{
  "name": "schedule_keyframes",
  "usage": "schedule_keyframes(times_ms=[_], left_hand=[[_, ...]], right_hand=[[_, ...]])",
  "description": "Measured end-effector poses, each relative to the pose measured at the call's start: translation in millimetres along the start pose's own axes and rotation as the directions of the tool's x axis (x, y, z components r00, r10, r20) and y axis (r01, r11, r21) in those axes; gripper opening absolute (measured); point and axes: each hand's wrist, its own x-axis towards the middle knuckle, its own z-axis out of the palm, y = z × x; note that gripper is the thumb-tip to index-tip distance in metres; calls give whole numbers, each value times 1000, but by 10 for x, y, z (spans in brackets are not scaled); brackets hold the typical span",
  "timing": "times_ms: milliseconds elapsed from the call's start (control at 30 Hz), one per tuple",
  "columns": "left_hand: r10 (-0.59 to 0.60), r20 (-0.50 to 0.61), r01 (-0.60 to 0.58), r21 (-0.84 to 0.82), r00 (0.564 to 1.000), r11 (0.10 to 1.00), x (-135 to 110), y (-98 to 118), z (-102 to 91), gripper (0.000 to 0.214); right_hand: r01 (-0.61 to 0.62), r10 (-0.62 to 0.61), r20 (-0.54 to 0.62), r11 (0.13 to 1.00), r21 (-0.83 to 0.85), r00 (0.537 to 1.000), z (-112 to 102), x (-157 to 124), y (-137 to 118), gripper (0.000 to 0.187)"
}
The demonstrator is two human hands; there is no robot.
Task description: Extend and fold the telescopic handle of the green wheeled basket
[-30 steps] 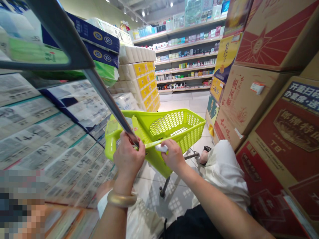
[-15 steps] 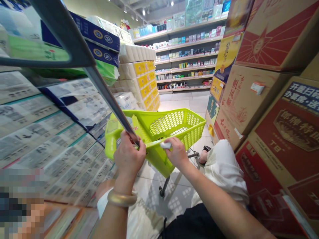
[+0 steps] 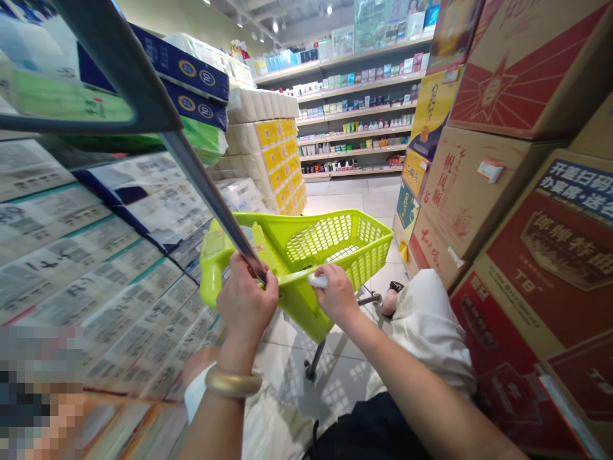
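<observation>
Right wall: big cardboard boxes (image 3: pixel 479 191) are standing stacked beside the person, close to the right arm.
Left wall: paper packs (image 3: pixel 71 255) are lying in rows on the shelving.
Cart: a green cart (image 3: pixel 354 255) with a mesh basket is standing on the tiled aisle straight ahead, between the 2 walls of goods.
Bar: a grey bar (image 3: pixel 201 185) is slanting down from the upper left to the cart's near rim.
Left hand: the left hand (image 3: pixel 246 303) is clenching round the lower end of the grey bar, with a bracelet (image 3: pixel 233 381) sitting on its wrist.
Right hand: the right hand (image 3: pixel 338 300) is pinching a white wad (image 3: pixel 317 280) and pressing it on the cart's near rim.
Wad: the white wad is resting on the rim just right of the bar's foot, touching the plastic.
Change: over the last second the wad has been sliding a little to the right along the rim and is now barely moving; the left hand has been keeping its grip, so the rubbing is working along that rim while the cart is being steadied.
</observation>
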Motion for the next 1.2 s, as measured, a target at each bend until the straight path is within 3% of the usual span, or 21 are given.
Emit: schedule_keyframes(times_ms=[133, 333, 467, 567, 633, 800, 1033, 1100, 1200], left_hand=[[14, -17, -14, 2, 1000, 1000, -15, -1, 21, 34], [16, -21, -16, -7, 1000, 1000, -22, 2, 24, 35], [2, -15, -2, 11, 1000, 1000, -18, 4, 7, 35], [4, -14, -4, 12, 1000, 1000, -17, 1, -1, 34], [14, -15, -14, 1, 1000, 1000, -20, 3, -4, 32], [-1, -1, 1, 18, 1000, 1000, -28, 21, -4, 32], [-24, 0, 24, 44, 1000, 999, -9, 14, 9, 41], [-16, 9, 16, 40, 1000, 999, -9, 15, -3, 39], [-11, 16, 11, 31, 1000, 999, -15, 23, -21, 32]], right_hand=[[-59, 58, -19, 998, -29, 998, -100, 18, 66, 23], [148, -130, -121, 977, 155, 984, 3, -49, -388, 38], [252, -246, -56, 939, 233, 968, 136, -35, -577, 47], [303, -318, 34, 927, 219, 947, 147, -3, -542, 50], [275, -290, 62, 944, 180, 955, 119, 31, -447, 47], [60, -62, 21, 995, 76, 998, 46, 112, -274, 37], [261, -280, 85, 949, 179, 956, 69, 23, -572, 50], [249, -267, 91, 954, 169, 960, 72, 33, -516, 45], [134, -142, 70, 986, 99, 987, 51, 92, -266, 37]])
